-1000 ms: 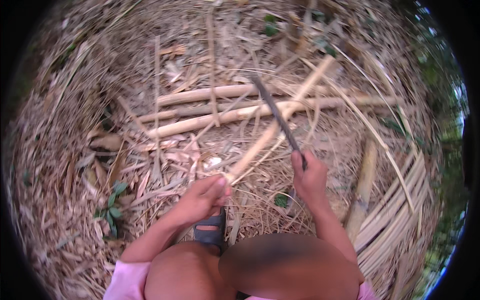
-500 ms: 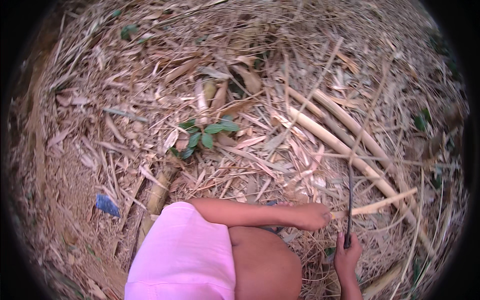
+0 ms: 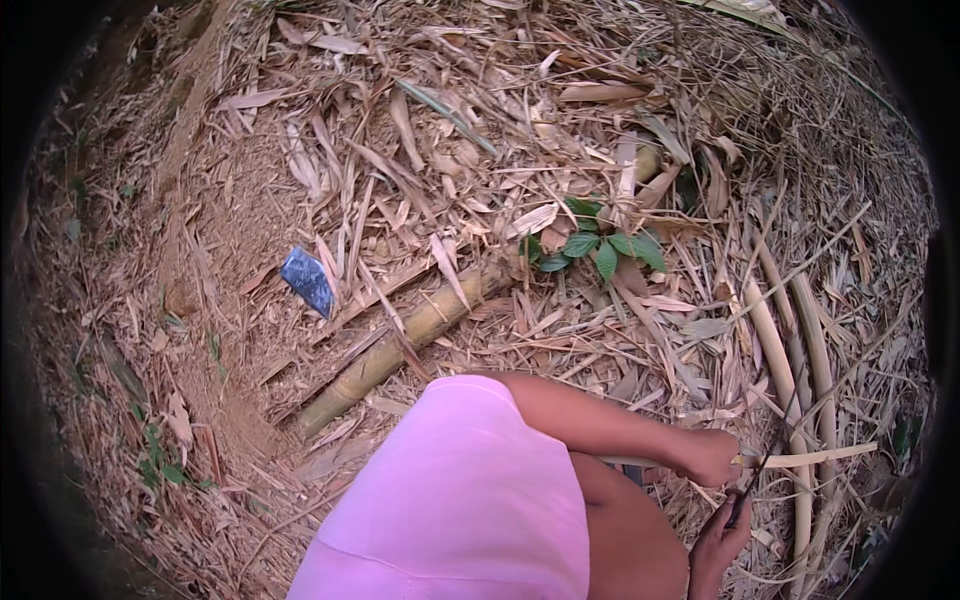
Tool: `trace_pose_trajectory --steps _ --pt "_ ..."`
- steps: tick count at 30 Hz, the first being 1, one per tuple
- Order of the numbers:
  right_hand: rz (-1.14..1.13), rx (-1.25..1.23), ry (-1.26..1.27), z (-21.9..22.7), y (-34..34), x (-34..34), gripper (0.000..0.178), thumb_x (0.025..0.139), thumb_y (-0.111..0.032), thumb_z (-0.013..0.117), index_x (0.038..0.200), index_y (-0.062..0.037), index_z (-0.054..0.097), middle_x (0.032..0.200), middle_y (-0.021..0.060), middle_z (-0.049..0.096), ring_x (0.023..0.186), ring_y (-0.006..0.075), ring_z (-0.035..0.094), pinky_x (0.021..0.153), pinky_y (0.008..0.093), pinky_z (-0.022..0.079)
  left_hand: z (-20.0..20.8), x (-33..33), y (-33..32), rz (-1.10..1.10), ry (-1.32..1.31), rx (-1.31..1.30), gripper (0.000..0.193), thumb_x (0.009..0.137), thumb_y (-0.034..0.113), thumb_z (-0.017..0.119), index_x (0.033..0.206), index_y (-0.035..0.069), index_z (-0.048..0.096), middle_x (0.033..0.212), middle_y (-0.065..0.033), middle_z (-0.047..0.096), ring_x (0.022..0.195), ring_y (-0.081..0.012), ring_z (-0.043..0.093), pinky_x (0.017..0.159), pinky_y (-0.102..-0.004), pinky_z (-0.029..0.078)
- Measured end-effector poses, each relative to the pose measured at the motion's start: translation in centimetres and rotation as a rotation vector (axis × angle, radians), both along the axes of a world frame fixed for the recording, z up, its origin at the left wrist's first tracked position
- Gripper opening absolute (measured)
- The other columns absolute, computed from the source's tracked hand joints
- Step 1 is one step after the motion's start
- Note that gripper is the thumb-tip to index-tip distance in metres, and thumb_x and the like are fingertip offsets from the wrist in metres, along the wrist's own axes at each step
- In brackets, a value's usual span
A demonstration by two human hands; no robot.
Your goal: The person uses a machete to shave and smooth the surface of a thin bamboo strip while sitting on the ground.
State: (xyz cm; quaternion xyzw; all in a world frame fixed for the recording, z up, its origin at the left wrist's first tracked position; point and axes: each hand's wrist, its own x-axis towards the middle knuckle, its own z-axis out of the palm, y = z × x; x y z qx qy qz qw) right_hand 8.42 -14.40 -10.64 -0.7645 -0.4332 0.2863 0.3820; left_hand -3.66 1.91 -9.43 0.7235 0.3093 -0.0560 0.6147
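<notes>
My left hand (image 3: 712, 458) is closed around a pale split bamboo strip (image 3: 820, 456), which sticks out to the right past my fist. Just below it, my right hand (image 3: 718, 538) grips the dark handle of a knife (image 3: 765, 462). Its thin dark blade, seen nearly edge-on, points up and to the right and crosses the strip close to my left fist. Whether the blade touches the strip I cannot tell. A pink sleeve (image 3: 450, 490) covers my left upper arm, and my bare knee (image 3: 635, 530) is beneath the forearm.
Several long bamboo poles (image 3: 770, 345) lie on the right. A thick bamboo piece (image 3: 400, 350) rests left of centre, beside a small green plant (image 3: 605, 245). A blue wrapper (image 3: 307, 282) lies farther left. Dry leaves and shavings (image 3: 500, 200) cover the ground.
The view has swung left, so the ground things appear farther right. My right hand is nearer to my left, and the knife blade leans more to the right. Both hands keep their hold.
</notes>
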Motion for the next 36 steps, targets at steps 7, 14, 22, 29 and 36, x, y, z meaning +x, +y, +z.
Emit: trace_pose_trajectory --steps 7,14,22,29,36 --pt "-0.085 -0.13 0.097 1.7 -1.1 -0.4 0.024 0.102 -0.013 0.046 0.116 0.0015 0.059 0.068 -0.0039 0.044 0.059 0.0052 0.038 0.051 0.0246 0.031 2.6 0.6 1.1 -0.022 0.123 -0.484 0.044 0.095 0.035 0.049 0.073 -0.002 0.061 0.056 -0.006 0.05 0.041 -0.0157 0.044 0.037 -0.0333 0.036" --pt "-0.133 -0.018 -0.269 1.8 -3.3 0.6 0.028 0.099 -0.014 0.051 0.122 0.0 0.061 0.08 0.0095 0.061 0.069 0.0171 0.056 0.064 0.0339 0.047 2.5 3.0 0.9 -0.135 0.218 -0.871 0.038 0.1 0.045 0.038 0.089 0.011 0.052 0.053 0.0079 0.035 0.037 -0.0036 0.028 0.031 -0.0227 0.018" --pt "-0.285 -0.1 -0.238 2.0 -6.1 0.8 0.039 0.094 -0.042 0.06 0.102 -0.0041 0.062 0.078 0.0135 0.063 0.067 0.0309 0.065 0.059 0.0393 0.049 2.5 5.4 -0.9 -0.211 0.291 -1.069 0.023 0.1 0.029 0.037 0.09 0.01 0.046 0.054 0.0058 0.033 0.036 -0.0031 0.023 0.03 -0.0209 0.018" --pt "-0.213 -0.078 -0.261 1.0 -6.6 0.6 0.056 0.092 -0.058 0.055 0.088 -0.0028 0.055 0.066 0.0129 0.053 0.056 0.0321 0.058 0.05 0.0382 0.045 2.8 6.0 -2.4 -0.311 0.368 -0.927 0.044 0.103 0.038 0.031 0.071 0.011 0.044 0.052 0.0063 0.032 0.037 -0.0028 0.024 0.034 -0.0202 0.019" --pt "-0.186 -0.025 -0.353 1.7 -5.6 0.9 0.063 0.088 -0.066 0.055 0.078 -0.0045 0.05 0.06 0.0111 0.051 0.05 0.0287 0.057 0.046 0.037 0.043 3.8 5.6 -3.2 -0.2 0.299 -0.888 0.027 0.101 0.022 0.036 0.083 0.012 0.053 0.053 0.0084 0.031 0.039 -0.0014 0.024 0.037 -0.0204 0.017"
